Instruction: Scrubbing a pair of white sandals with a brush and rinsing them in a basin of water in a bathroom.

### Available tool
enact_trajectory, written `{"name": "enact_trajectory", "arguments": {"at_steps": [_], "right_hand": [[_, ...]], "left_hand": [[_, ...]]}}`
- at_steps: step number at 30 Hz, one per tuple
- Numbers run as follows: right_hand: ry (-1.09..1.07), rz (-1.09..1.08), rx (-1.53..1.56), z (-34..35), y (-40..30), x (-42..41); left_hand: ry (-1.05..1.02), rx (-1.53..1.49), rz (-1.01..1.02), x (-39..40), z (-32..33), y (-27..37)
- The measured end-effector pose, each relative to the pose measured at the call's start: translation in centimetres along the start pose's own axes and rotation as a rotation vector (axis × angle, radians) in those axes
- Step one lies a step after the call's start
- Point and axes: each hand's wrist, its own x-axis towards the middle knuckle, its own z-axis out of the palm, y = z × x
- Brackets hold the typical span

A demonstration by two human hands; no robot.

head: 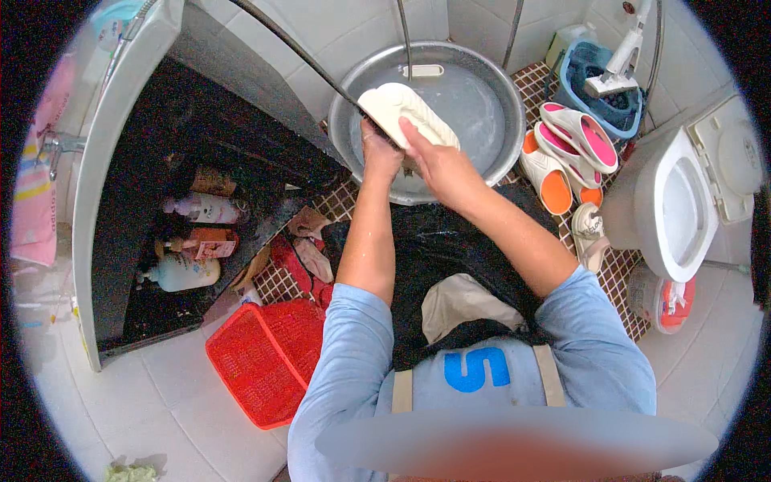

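Both hands hold a white ridged shoe or slipper (415, 114) tilted over the left part of a round metal basin (514, 114). My left hand (380, 150) is beneath its near left end, by a dark-edged strip whose nature I cannot tell. My right hand (443, 165) grips the near side, thumb on the white surface. Cloudy water fills the basin, and a white oval strap or handle-like piece (424, 71) lies near its far wall. Dark hoses or cables hang over the basin. What the palms touch underneath is hidden.
White clogs with orange and pink insides (557, 190) stand right of the basin, beside a blue bucket (569, 84). A toilet (647, 205) is farther right. Pump bottles (187, 272) stand on a dark shelf at left, above a red plastic basket (259, 361). A beige sandal (590, 238) lies near the toilet.
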Motion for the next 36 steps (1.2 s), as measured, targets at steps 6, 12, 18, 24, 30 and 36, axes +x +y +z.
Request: {"name": "enact_trajectory", "arguments": {"at_steps": [6,12,18,24,30,36], "right_hand": [[0.050,0.175,0.034,-1.1,1.3,0.9],[-0.115,0.551,0.296,-3.2,2.0,2.4],[0.065,0.226,0.086,-2.1,2.7,2.0],[0.076,0.014,-0.014,0.5,1.5,-0.5],[-0.073,0.157,0.019,-0.8,-1.0,0.0],[0.067,0.247,0.128,-0.8,1.7,1.0]], "left_hand": [[-0.015,-0.094,-0.048,-0.1,1.0,2.3],[-0.026,-0.125,-0.048,-1.0,1.0,2.8],[0.023,-0.019,-0.122,-0.8,1.1,3.0],[0.051,-0.044,-0.225,-0.9,1.1,5.0],[0.079,0.126,0.045,-0.2,0.6,1.7],[-0.016,-0.119,-0.129,-0.1,1.5,2.5]]}}
